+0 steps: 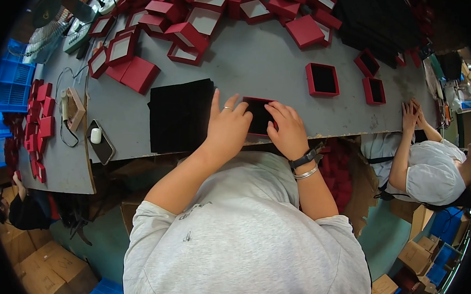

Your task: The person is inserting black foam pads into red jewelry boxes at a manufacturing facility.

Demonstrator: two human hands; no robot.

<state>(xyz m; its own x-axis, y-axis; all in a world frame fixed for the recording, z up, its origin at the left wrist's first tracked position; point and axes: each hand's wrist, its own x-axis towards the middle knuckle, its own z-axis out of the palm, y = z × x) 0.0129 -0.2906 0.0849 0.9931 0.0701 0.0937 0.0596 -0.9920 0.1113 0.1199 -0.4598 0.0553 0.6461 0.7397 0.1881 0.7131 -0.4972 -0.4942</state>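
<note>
A small red box [257, 128] with a black inside lies at the table's near edge, between my two hands. My left hand [230, 124] is at its left side, fingers spread, the index finger pointing away over black sheets and the other fingertips at the box rim. My right hand [288, 130] grips the box's right side, fingers curled over the rim into the black inside and thumb lower down. Some of the box is hidden under both hands. A stack of black soft-looking sheets [178, 119] lies just left of my left hand.
Red boxes [305, 32] are heaped along the far side. Black-lined boxes [322, 80] stand at the right, near a co-worker's hands [411, 116]. At the left are a phone [105, 149] with a white case on it, a fan [49, 14] and small red boxes [45, 126].
</note>
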